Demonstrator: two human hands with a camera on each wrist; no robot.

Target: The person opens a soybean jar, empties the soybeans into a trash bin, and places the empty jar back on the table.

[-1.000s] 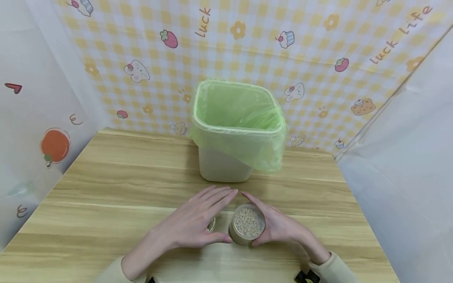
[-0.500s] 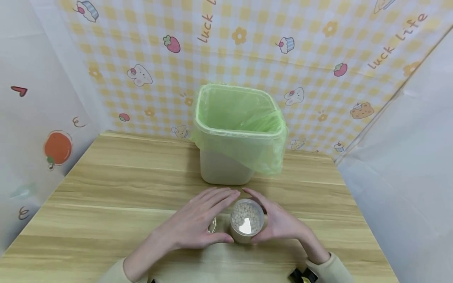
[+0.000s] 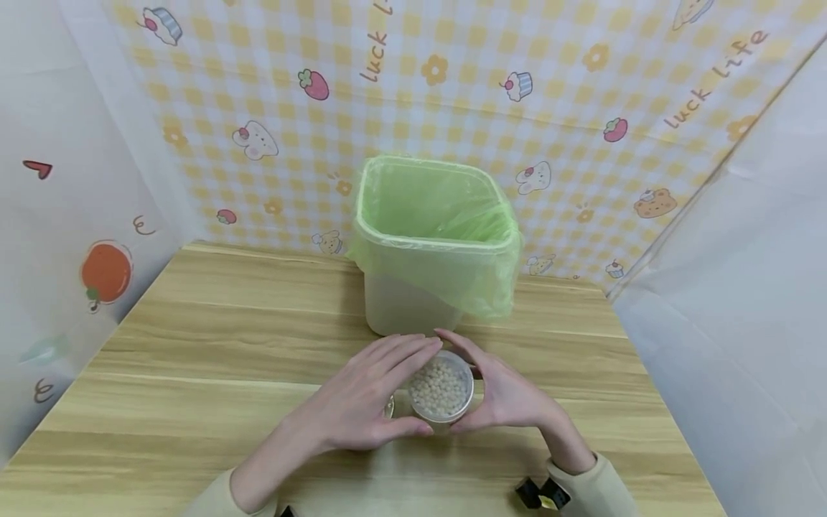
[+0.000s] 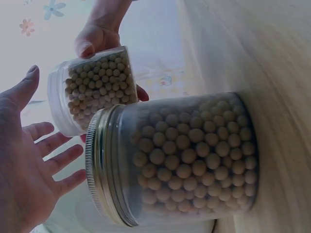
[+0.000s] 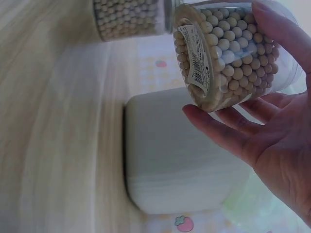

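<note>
My right hand [image 3: 510, 398] grips a clear plastic jar [image 3: 442, 388] filled with beige balls, raised off the table. In the right wrist view, its tilted base bears a white barcode label [image 5: 196, 60]. Close by on the other side, my left hand [image 3: 365, 395] has its fingers extended and spread, beside the jar's upper end. A second jar of similar balls [image 4: 189, 160], with a gold screw lid [image 4: 109, 165], stands upright on the table. In the head view the left hand hides most of it, leaving a sliver of the lid [image 3: 390, 407].
A pale bin [image 3: 410, 298] lined with a green plastic bag [image 3: 446, 194] stands behind the hands. The wooden tabletop [image 3: 194, 345] extends to both sides. Patterned cloth [image 3: 439, 108] covers the back, with white sheeting [image 3: 743, 323] at the sides.
The right hand has moved the jar slightly left and up in the head view, closer to the left hand. The left hand has barely moved.
</note>
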